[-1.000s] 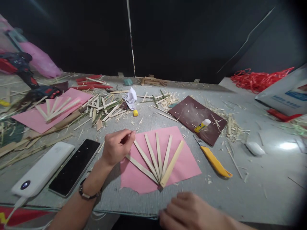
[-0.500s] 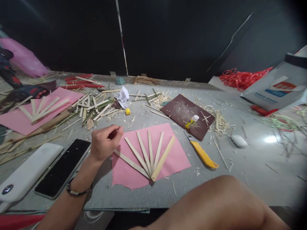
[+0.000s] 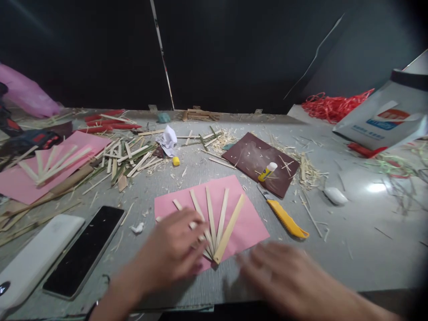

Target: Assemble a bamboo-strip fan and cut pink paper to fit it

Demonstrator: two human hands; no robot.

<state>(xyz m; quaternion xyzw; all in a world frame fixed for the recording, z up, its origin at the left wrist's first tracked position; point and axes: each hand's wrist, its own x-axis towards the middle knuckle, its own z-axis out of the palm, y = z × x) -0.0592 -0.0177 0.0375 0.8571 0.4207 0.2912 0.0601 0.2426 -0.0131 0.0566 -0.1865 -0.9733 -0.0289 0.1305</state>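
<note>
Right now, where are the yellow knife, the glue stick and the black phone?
yellow knife [image 3: 286, 219]: head view, middle of its yellow handle.
glue stick [image 3: 265, 173]: head view, on its yellow body.
black phone [image 3: 85, 249]: head view, middle of its dark screen.

Your left hand [image 3: 170, 254] is smeared with blur and covers the near left ends of the bamboo slats [image 3: 230, 227], so you cannot tell whether it grips one or merely lies on them. Your right hand [image 3: 284, 276] is just as blurred, its wrist cut by the bottom edge. The white power bank [image 3: 36, 254] runs off the lower left corner, and the print on the white bag [image 3: 384, 120] at the right edge is too small to read.
</note>
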